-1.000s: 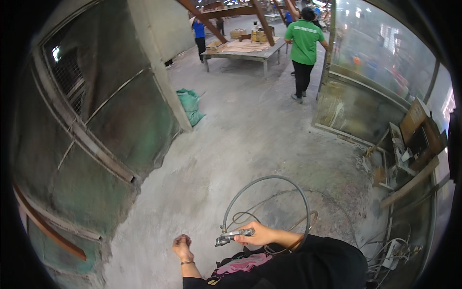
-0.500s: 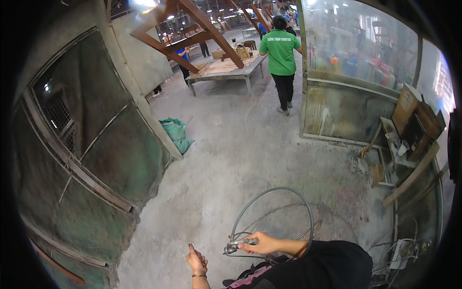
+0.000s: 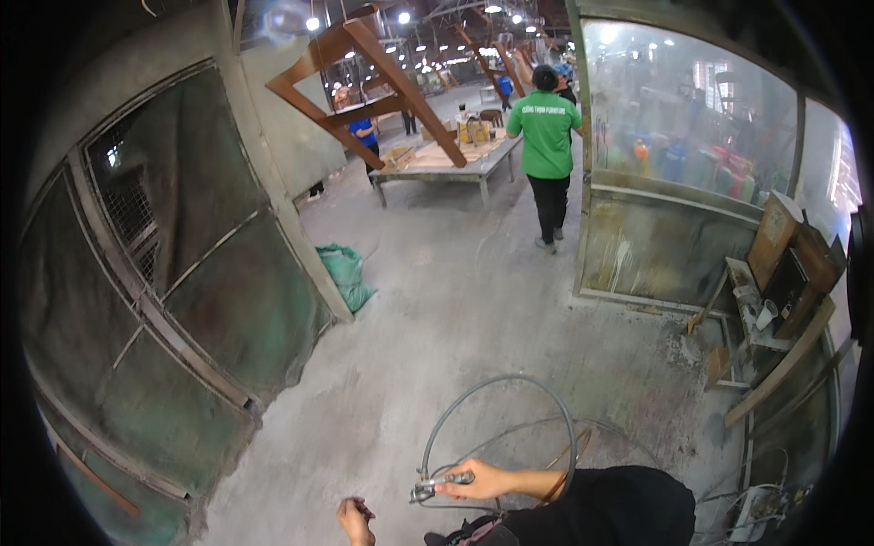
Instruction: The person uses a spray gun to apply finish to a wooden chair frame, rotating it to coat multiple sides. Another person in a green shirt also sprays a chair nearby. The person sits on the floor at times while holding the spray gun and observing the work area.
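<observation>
My right hand [image 3: 475, 480] is wrapped around a metal spray gun [image 3: 428, 489], low in the middle of the view. From the gun a grey hose [image 3: 496, 380] rises in a wide loop and comes back down by my right forearm. A little to the left, apart from the gun, my left hand [image 3: 353, 520] is closed with its fingers curled in. The fingertips look dark, and no object shows in them. Farther off, a brown wooden furniture frame [image 3: 369, 96] hangs tilted in the air above the floor.
A person in a green shirt [image 3: 546, 136] stands beyond the opening, near a low table [image 3: 437, 173] bearing containers. A green sack [image 3: 344, 273] leans by the left post. Stained partitions [image 3: 228, 300] flank me, and a cluttered shelf [image 3: 760, 318] stands at right. Hoses trail over the floor.
Both hands have sunk lower and slightly left in view, the spray gun still in my right. The background has shifted down and right. My left thumb, earlier raised, is now folded closer to the fingers.
</observation>
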The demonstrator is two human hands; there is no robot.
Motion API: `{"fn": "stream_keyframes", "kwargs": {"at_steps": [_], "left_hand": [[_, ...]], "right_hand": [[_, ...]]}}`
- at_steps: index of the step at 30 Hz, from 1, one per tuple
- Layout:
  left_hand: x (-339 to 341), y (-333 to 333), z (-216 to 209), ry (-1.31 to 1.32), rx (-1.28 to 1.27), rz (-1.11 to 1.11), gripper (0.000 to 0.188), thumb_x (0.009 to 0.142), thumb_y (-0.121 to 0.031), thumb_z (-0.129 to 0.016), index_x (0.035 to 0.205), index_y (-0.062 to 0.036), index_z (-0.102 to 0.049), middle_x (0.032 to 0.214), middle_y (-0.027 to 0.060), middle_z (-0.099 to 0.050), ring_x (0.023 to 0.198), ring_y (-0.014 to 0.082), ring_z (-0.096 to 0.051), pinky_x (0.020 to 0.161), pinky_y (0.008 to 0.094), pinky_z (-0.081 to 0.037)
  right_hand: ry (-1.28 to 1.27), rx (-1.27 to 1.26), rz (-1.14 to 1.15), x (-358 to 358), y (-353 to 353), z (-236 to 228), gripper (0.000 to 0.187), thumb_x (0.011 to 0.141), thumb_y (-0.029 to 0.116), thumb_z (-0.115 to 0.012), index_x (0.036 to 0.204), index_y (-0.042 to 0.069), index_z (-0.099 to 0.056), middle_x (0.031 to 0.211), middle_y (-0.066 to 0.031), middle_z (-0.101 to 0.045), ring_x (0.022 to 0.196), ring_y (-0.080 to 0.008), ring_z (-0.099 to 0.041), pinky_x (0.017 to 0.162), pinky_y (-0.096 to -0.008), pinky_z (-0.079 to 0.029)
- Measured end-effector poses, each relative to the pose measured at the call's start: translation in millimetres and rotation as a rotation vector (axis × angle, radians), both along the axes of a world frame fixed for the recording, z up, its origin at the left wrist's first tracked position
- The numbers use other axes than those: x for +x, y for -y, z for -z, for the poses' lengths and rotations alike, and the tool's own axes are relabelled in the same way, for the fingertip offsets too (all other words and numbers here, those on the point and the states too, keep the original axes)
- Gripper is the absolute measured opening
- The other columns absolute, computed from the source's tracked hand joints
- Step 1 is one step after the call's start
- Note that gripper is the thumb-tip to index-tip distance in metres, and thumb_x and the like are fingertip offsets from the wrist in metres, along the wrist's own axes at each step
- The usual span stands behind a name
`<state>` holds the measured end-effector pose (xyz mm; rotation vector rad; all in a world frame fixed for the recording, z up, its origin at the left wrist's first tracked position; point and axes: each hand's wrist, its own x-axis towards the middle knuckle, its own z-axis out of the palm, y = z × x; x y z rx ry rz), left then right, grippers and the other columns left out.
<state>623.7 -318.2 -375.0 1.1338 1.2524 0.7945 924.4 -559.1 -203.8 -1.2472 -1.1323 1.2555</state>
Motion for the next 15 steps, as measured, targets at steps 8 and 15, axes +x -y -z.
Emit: {"fn": "stream_keyframes", "kwargs": {"at_steps": [8, 15], "left_hand": [[-25, 23, 50, 0.175, -0.11, 0.058, 0.028, 0.099, -0.029, -0.069, 0.12, -0.0109, -0.073, 0.109, 0.0088, -0.069, 0.102, 0.0298, -0.061, 0.096, 0.051, -0.045], [-20, 70, 36, -0.076, -0.19, 0.15, 0.027, 0.099, -0.021, -0.058, 0.114, -0.0001, -0.067, 0.103, 0.0125, -0.072, 0.089, 0.023, -0.071, 0.071, 0.0366, -0.059]], "right_hand": [[0.254, -0.078, -0.025, -16, -4, 14, 0.042, 0.101, 0.041, -0.071, 0.128, 0.009, -0.076, 0.081, -0.0028, -0.071, 0.075, -0.0093, -0.06, 0.068, -0.0286, -0.05], [0.356, -0.22, -0.14, -29, -10, 55, 0.053, 0.1, 0.053, -0.067, 0.126, 0.007, -0.075, 0.115, -0.017, -0.077, 0.104, -0.023, -0.072, 0.095, -0.0342, -0.055]]}}
